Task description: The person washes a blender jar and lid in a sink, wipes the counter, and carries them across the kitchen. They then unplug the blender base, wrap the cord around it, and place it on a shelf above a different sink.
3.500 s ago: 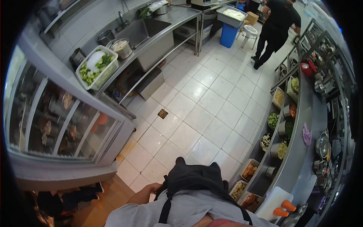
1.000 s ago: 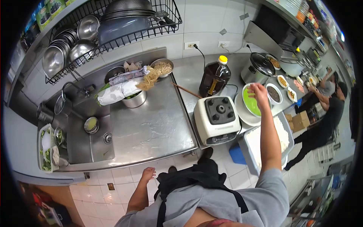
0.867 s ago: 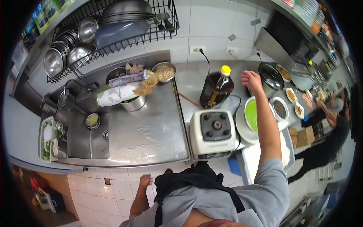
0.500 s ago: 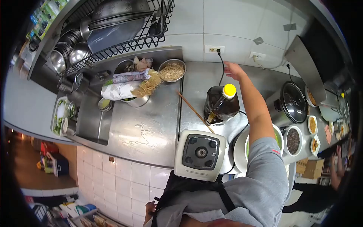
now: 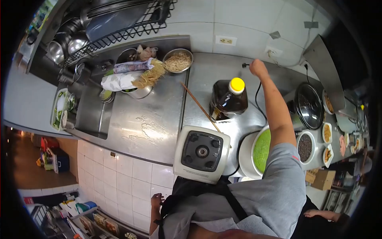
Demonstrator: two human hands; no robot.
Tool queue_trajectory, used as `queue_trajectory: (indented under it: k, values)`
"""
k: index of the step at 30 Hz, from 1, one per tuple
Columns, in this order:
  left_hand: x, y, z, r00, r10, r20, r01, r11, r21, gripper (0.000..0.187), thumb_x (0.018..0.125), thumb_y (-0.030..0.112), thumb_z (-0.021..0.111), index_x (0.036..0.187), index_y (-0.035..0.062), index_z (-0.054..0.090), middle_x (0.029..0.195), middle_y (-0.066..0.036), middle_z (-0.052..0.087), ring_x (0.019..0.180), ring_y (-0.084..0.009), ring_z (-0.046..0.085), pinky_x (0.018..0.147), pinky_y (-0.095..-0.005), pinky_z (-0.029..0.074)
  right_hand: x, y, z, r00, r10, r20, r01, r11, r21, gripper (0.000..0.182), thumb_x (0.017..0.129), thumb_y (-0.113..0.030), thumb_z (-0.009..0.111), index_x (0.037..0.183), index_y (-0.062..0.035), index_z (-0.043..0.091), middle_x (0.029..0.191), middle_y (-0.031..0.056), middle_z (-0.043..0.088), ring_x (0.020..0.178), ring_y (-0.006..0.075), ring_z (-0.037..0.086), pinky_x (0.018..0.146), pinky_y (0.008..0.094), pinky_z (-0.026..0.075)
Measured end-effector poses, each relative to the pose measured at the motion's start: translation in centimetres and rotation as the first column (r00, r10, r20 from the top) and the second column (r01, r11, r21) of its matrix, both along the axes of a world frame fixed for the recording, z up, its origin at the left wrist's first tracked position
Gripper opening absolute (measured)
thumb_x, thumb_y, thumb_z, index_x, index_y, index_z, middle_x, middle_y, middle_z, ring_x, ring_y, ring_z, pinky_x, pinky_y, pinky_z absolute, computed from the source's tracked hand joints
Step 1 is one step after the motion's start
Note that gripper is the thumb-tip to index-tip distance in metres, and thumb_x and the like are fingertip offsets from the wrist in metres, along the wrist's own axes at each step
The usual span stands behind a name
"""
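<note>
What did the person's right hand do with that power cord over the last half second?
The right hand closed on the black plug, which now sits out of the wall socket it was in before. The left hand stayed down at the person's side, and the dark bottle and blender base stayed on the counter.

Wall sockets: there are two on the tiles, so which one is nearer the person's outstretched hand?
The right-hand socket, just above the right hand holding the plug. The other socket sits further left.
</note>
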State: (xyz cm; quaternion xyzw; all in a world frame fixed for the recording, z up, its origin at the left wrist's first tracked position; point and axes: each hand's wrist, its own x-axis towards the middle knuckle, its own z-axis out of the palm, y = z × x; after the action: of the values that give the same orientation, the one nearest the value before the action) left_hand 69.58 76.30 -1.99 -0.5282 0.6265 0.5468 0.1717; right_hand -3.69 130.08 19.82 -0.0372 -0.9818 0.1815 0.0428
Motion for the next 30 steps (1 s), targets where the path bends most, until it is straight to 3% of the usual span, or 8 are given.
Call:
queue_trajectory:
  k: [4, 11, 12, 13, 14, 17, 23, 30]
  values:
    - [-0.8, -1.3, 2.1, 0.994, 0.084, -0.074, -0.086, 0.996, -0.023, 0.034, 0.092, 0.023, 0.056, 0.112, -0.004, 0.056, 0.086, -0.015, 0.067, 0.068, -0.0236, 0.066, 0.05, -0.0345, 0.049, 1.0, 3.8, 2.8, 0.989, -0.026, 0.145, -0.003, 0.98, 0.198, 0.025, 0.083, -0.012, 0.054, 0.097, 0.003, 0.068, 0.106, 0.0281, 0.063, 0.106, 0.0413, 0.06, 0.089, 0.0466, 0.049]
    - [3.8, -4.6, -2.8, 0.997, -0.056, -0.061, 0.049, 0.992, -0.113, 0.023, 0.091, 0.021, 0.057, 0.102, 0.0025, 0.064, 0.076, -0.012, 0.068, 0.065, -0.0223, 0.065, 0.052, -0.036, 0.049, 3.8, 3.8, 2.1, 0.967, -0.127, 0.222, 0.09, 0.982, 0.168, 0.028, 0.082, -0.008, 0.054, 0.106, 0.0007, 0.066, 0.113, 0.0266, 0.062, 0.11, 0.0394, 0.059, 0.092, 0.0453, 0.049]
    - [4.1, -5.1, -3.0, 0.791, -0.61, 0.043, 0.555, 0.687, -0.468, 0.021, 0.09, 0.022, 0.058, 0.097, 0.0037, 0.066, 0.076, -0.012, 0.068, 0.067, -0.0224, 0.066, 0.056, -0.0363, 0.05, 4.3, 3.5, 2.4, 0.968, -0.127, 0.216, 0.092, 0.982, 0.167, 0.028, 0.082, -0.008, 0.054, 0.106, 0.0007, 0.066, 0.113, 0.0266, 0.062, 0.11, 0.0394, 0.059, 0.092, 0.0453, 0.049]
    - [4.2, -5.3, -3.3, 0.344, -0.879, 0.33, 0.76, 0.055, -0.648, 0.02, 0.089, 0.022, 0.059, 0.092, 0.0049, 0.068, 0.076, -0.013, 0.069, 0.07, -0.0224, 0.067, 0.06, -0.0367, 0.051, 4.6, 3.2, 3.0, 0.968, -0.142, 0.205, 0.114, 0.983, 0.144, 0.028, 0.083, -0.009, 0.054, 0.107, 0.0006, 0.066, 0.113, 0.0265, 0.062, 0.111, 0.0393, 0.059, 0.092, 0.0454, 0.049]
    - [4.2, -4.8, -3.3, 0.35, -0.877, 0.329, 0.754, 0.055, -0.654, 0.02, 0.089, 0.022, 0.059, 0.092, 0.0049, 0.068, 0.076, -0.013, 0.069, 0.07, -0.0224, 0.067, 0.06, -0.0367, 0.051, 4.7, 3.0, 3.5, 0.968, -0.157, 0.196, 0.135, 0.984, 0.12, 0.028, 0.083, -0.009, 0.054, 0.107, 0.0006, 0.065, 0.114, 0.0263, 0.062, 0.111, 0.0391, 0.059, 0.092, 0.0455, 0.049]
    - [4.2, -3.1, -3.2, 0.849, -0.526, 0.044, 0.487, 0.749, -0.449, 0.026, 0.087, 0.029, 0.064, 0.092, 0.0044, 0.071, 0.083, -0.014, 0.071, 0.078, -0.0217, 0.069, 0.068, -0.0349, 0.053, 3.9, 3.4, 3.2, 0.973, -0.148, 0.175, 0.134, 0.987, 0.093, 0.027, 0.084, -0.009, 0.054, 0.107, 0.0018, 0.064, 0.114, 0.0262, 0.062, 0.111, 0.0394, 0.059, 0.092, 0.0459, 0.049]
    - [4.9, -2.2, -3.8, 0.955, -0.281, -0.092, 0.243, 0.923, -0.3, 0.038, 0.087, 0.03, 0.069, 0.095, -0.0068, 0.068, 0.082, -0.012, 0.071, 0.076, -0.018, 0.068, 0.067, -0.0307, 0.053, 4.3, 4.1, 2.3, 0.99, -0.114, 0.086, 0.113, 0.994, 0.01, 0.03, 0.083, -0.019, 0.06, 0.098, 0.0072, 0.063, 0.107, 0.0302, 0.062, 0.106, 0.0429, 0.059, 0.09, 0.0463, 0.049]
    - [5.6, -2.1, -3.7, 0.929, -0.369, -0.031, 0.338, 0.878, -0.34, 0.038, 0.086, 0.032, 0.069, 0.098, -0.0044, 0.068, 0.083, -0.012, 0.071, 0.076, -0.0178, 0.068, 0.068, -0.0308, 0.053, 3.8, 5.0, -0.4, 0.991, -0.082, 0.101, 0.084, 0.996, -0.009, 0.032, 0.083, -0.022, 0.062, 0.097, 0.0076, 0.063, 0.104, 0.0306, 0.063, 0.105, 0.0438, 0.059, 0.088, 0.0476, 0.049]
